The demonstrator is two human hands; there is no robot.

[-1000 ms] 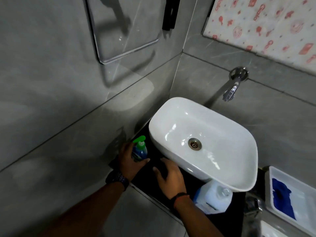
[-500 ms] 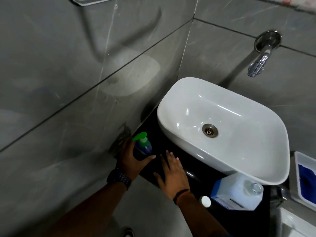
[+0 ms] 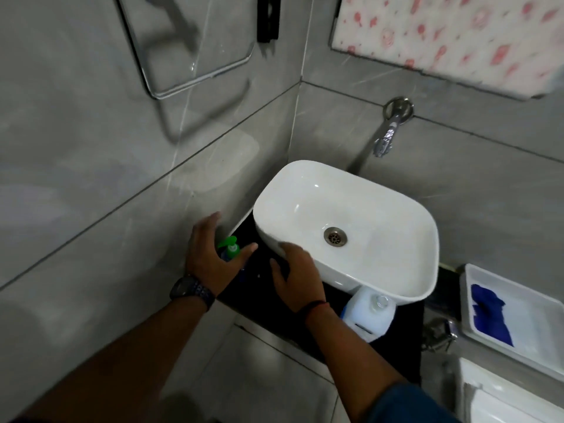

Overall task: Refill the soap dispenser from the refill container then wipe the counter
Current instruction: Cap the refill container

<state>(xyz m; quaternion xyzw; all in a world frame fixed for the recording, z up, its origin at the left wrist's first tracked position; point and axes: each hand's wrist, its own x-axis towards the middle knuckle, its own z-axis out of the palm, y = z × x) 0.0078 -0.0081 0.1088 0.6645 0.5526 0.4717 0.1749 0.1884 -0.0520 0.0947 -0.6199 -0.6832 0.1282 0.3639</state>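
The soap dispenser [image 3: 231,249], a dark blue bottle with a green pump, stands on the black counter [image 3: 253,303] left of the sink. My left hand [image 3: 210,257] curves around it with fingers stretched apart and the thumb pointing right; it covers most of the bottle and does not close on it. My right hand [image 3: 297,277] hovers flat, fingers apart, over the counter at the sink's front rim. The white refill container [image 3: 367,314] with a blue label sits on the counter, partly under the sink's front edge. A blue cloth [image 3: 488,312] lies in a white tray [image 3: 525,293] at the right.
A white basin [image 3: 381,196] fills the counter's middle, with a chrome wall tap [image 3: 386,135] above it. Grey tiled walls close in on the left and behind. A mirror [image 3: 189,41] hangs on the left wall. A white fixture [image 3: 500,395] sits at the bottom right.
My left hand's fingers have opened from their grip on the dispenser. My right hand has risen from the counter toward the sink rim. The view has tilted up.
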